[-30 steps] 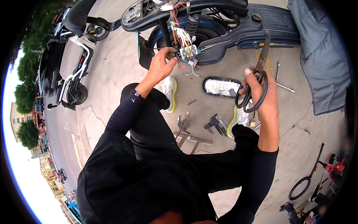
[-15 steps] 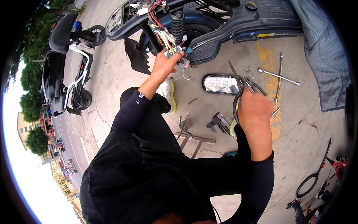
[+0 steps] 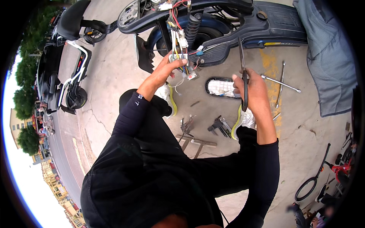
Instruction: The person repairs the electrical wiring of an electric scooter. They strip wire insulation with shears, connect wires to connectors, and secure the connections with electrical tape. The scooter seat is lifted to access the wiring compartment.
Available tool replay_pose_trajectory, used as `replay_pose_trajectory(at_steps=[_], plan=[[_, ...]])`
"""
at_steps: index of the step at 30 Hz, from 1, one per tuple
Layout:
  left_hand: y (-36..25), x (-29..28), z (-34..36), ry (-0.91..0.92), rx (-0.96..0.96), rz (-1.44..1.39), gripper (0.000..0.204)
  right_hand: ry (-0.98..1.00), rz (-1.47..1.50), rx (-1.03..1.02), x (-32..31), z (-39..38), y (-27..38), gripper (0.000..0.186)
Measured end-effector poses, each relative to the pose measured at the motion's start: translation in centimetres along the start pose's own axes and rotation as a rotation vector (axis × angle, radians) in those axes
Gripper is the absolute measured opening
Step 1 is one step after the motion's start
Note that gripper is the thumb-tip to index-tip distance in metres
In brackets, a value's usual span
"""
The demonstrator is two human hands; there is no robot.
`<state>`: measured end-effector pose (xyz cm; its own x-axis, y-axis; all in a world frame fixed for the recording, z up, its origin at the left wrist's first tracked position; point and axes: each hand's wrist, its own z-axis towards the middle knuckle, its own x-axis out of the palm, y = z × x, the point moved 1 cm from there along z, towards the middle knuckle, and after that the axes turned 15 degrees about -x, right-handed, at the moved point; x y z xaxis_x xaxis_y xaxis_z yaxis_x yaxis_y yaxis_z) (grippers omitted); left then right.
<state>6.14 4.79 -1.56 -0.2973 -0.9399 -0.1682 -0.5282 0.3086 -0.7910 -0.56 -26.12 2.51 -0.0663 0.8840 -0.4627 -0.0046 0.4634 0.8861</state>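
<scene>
My left hand (image 3: 161, 72) grips a pale connector block (image 3: 176, 56) on a bundle of coloured wires (image 3: 176, 34) hanging from a partly dismantled dark scooter (image 3: 281, 24), with its thumb across the block. Loose plugs and thin leads dangle just below it. To the right, my right hand (image 3: 254, 93) is closed on large dark scissors (image 3: 242, 57), held upright with the blades pointing toward the scooter. Behind that hand lies an oval black-rimmed tray (image 3: 218, 86) with a white inside. A black coil shock (image 3: 192, 28) stands beside the wires.
A cross wrench (image 3: 289, 87) lies on the ground at right, beside a grey cloth cover (image 3: 330, 79). Loose dark parts (image 3: 222, 127) and a frame (image 3: 197, 144) lie between my feet. Another scooter (image 3: 78, 76) stands left; a person (image 3: 300, 216) and red vehicle (image 3: 338, 171) are lower right.
My left thumb has come across the connector block. My right hand dipped and has since risen slightly, turning the scissors more upright.
</scene>
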Motion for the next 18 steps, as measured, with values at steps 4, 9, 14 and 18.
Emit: replay_pose_trajectory(at_steps=[4, 9, 14, 18], plan=[[0.0, 0.1, -1.3, -0.080, 0.010, 0.031, 0.084, -0.149, 0.623, 0.084, 3.7, 2.0, 1.6, 0.049], [-2.4, 1.3, -3.8, -0.051, 0.039, 0.022, 0.104, -0.217, 0.786, 0.178, 9.2, 5.0, 2.2, 0.045], [-1.1, 0.6, -3.3, -0.031, 0.060, 0.068, 0.085, -0.180, 0.837, 0.109, 11.9, 7.4, 2.4, 0.041], [2.3, -0.4, 0.0, 0.107, 0.031, -0.271, 0.060, -0.167, 0.877, 0.139, 12.9, 7.8, 2.3, 0.038]])
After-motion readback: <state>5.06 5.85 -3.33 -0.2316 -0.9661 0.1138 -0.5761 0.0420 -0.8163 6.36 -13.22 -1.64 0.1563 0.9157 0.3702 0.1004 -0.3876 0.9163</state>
